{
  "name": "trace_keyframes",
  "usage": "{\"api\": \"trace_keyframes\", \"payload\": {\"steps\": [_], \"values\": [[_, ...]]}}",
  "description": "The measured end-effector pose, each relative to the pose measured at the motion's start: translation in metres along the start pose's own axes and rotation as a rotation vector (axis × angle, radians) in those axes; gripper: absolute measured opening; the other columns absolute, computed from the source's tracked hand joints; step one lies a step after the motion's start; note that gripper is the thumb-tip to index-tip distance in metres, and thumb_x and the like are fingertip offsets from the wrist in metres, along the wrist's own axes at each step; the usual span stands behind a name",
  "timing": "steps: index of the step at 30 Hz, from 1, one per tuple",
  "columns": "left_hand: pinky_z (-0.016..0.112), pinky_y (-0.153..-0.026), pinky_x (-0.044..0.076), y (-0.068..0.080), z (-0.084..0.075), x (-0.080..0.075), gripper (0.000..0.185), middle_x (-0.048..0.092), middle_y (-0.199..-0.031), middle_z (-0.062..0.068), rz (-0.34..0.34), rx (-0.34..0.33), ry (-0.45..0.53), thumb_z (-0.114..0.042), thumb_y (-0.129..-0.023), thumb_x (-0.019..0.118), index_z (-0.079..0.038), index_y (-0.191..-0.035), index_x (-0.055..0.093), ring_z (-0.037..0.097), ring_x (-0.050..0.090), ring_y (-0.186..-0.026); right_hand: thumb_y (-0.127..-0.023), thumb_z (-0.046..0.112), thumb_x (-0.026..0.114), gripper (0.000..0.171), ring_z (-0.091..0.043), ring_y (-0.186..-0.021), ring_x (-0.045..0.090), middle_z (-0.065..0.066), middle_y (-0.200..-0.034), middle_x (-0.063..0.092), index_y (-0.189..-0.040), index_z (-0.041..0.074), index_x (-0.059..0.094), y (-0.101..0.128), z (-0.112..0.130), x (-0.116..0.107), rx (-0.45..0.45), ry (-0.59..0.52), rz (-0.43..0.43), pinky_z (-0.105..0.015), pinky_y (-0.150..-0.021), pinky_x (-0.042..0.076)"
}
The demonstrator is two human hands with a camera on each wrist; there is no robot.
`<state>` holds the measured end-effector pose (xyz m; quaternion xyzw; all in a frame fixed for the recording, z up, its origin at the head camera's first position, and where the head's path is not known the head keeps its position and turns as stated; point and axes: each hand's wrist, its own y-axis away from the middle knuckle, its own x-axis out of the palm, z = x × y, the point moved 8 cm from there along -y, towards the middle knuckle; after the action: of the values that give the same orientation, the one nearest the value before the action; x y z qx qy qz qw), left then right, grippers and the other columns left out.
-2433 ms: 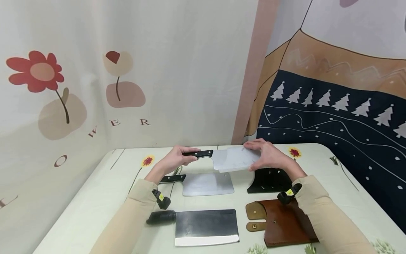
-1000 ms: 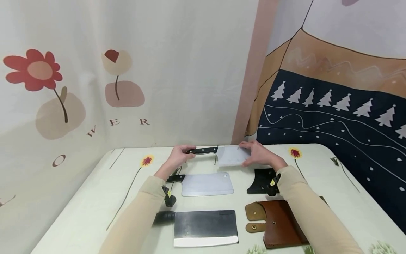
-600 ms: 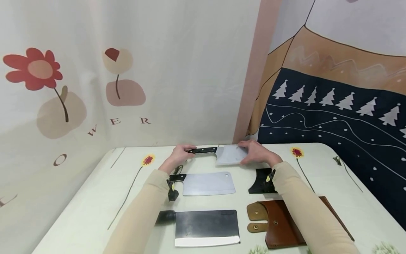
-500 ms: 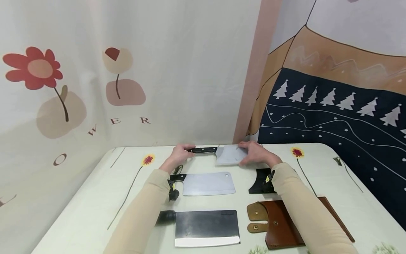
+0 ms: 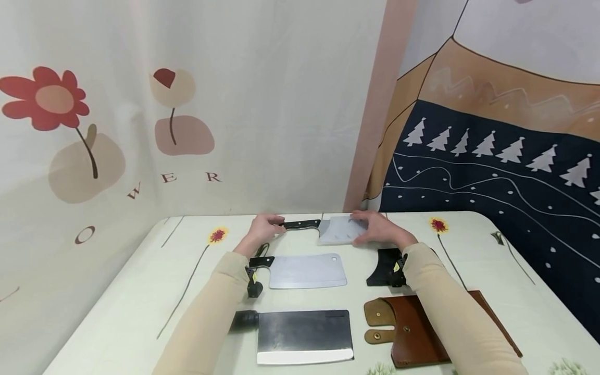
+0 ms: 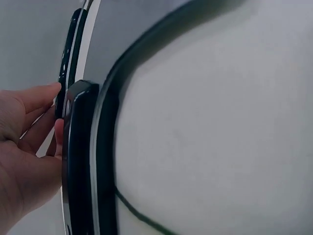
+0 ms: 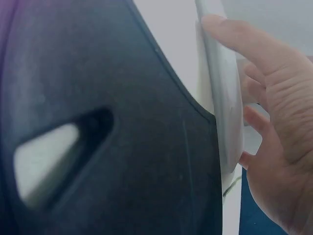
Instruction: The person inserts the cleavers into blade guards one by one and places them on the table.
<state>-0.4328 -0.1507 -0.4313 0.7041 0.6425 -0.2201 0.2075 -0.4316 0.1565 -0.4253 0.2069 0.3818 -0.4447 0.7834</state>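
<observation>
At the far end of the table (image 5: 140, 291) lies a cleaver with a black handle (image 5: 301, 224). A translucent white sheath (image 5: 338, 232) covers its blade. My left hand (image 5: 273, 225) holds the handle's end. In the left wrist view the left hand (image 6: 46, 115) has its fingertips on the black handle (image 6: 79, 161). My right hand (image 5: 364, 230) grips the sheath's right end. The right wrist view shows the right hand (image 7: 261, 93) with fingers along the white sheath (image 7: 222, 98), and a black sheath (image 7: 98, 147) close in front.
A bare steel cleaver (image 5: 307, 271) lies in the middle of the table. A larger dark cleaver (image 5: 304, 336) lies nearer me. To the right are a black sheath (image 5: 383, 265) and a brown leather sheath (image 5: 422, 328). Printed curtains close off the back and the right.
The sheathed cleaver has come down from mid-air and moved away from me to the table's far end. Both hands went with it. Over the last half second almost nothing moves.
</observation>
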Motion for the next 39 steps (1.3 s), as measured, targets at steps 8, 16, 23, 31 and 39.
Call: {"api": "trace_keyframes", "payload": {"steps": [8,16,23,31,39], "values": [[0.044,-0.099,0.052,0.005,0.014,-0.006,0.043,0.06,-0.139,0.02,0.058,-0.044,0.127,-0.009,-0.098,0.069,0.002,-0.139,0.06,0.036,0.058,-0.124,-0.083,0.029,0.086,0.085,-0.044,-0.147,0.031,-0.024,-0.16,0.036,-0.153,0.002,0.046,0.018,-0.009,-0.013,0.085,-0.067,-0.023,-0.06,-0.115,0.03],[0.043,-0.094,0.053,0.017,0.016,-0.026,0.045,0.061,-0.14,0.018,0.115,0.004,0.138,-0.013,-0.099,0.068,0.002,-0.141,0.059,0.033,0.059,-0.126,-0.087,0.025,0.083,0.081,-0.049,-0.144,0.03,-0.028,-0.158,0.035,-0.155,0.003,0.044,0.051,-0.012,-0.029,0.11,-0.116,-0.065,-0.07,-0.109,0.031],[0.043,-0.091,0.054,0.042,-0.002,-0.041,0.047,0.066,-0.133,0.018,0.16,0.062,0.135,-0.013,-0.1,0.067,0.004,-0.142,0.057,0.032,0.061,-0.122,-0.09,0.018,0.077,0.075,-0.047,-0.143,0.034,-0.026,-0.157,0.039,-0.154,-0.001,0.042,0.08,-0.01,-0.038,-0.005,-0.2,-0.081,-0.069,-0.109,0.032],[0.042,-0.088,0.053,0.065,-0.001,-0.061,0.047,0.069,-0.127,0.015,0.137,0.126,0.016,-0.018,-0.098,0.071,0.002,-0.139,0.061,0.03,0.064,-0.117,-0.091,0.019,0.078,0.076,-0.054,-0.138,0.038,-0.028,-0.155,0.041,-0.154,-0.002,0.042,0.11,-0.011,-0.044,-0.015,-0.171,-0.059,-0.072,-0.106,0.033],[0.048,-0.095,0.052,0.093,0.013,-0.076,0.045,0.069,-0.125,0.016,0.139,0.143,-0.073,-0.017,-0.096,0.073,0.004,-0.135,0.064,0.035,0.062,-0.117,-0.086,0.029,0.084,0.084,-0.057,-0.14,0.032,-0.03,-0.154,0.041,-0.154,0.001,0.043,0.133,-0.018,-0.039,0.075,-0.085,0.007,-0.075,-0.105,0.031]]}}
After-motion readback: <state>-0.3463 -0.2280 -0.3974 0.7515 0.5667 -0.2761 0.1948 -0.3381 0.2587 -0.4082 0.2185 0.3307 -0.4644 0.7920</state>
